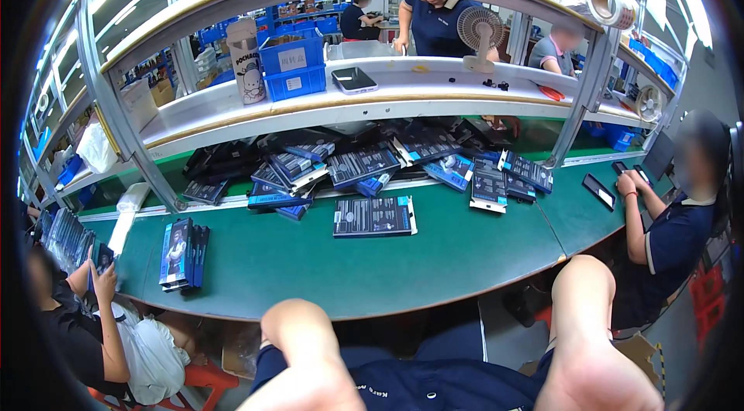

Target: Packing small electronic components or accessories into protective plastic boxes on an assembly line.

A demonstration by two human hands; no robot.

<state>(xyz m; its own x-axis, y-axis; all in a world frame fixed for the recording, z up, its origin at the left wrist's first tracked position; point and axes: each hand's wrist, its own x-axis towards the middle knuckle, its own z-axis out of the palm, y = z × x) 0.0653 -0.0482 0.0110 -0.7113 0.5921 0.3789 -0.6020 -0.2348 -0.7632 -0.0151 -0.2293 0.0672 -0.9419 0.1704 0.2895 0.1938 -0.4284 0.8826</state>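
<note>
Both my forearms are bent up toward the camera at the lower edge. Only the heel of my left hand (314,389) and of my right hand (598,386) shows; the fingers of both lie outside the picture, so any hold is hidden. Past my arms, a flat dark box (373,217) with blue and white print lies alone on the green table (287,271). Behind it spreads a heap of similar flat boxes (363,165), overlapping and at odd angles. To the left, several upright boxes (177,254) lean together in a short row.
A shelf (434,89) above the heap holds blue bins (293,62), a phone (355,80), a tumbler (246,62) and a small fan (480,31). A co-worker at left handles a box (102,257); one at right works beside a black tray (598,191). Metal posts (139,151) support the shelf.
</note>
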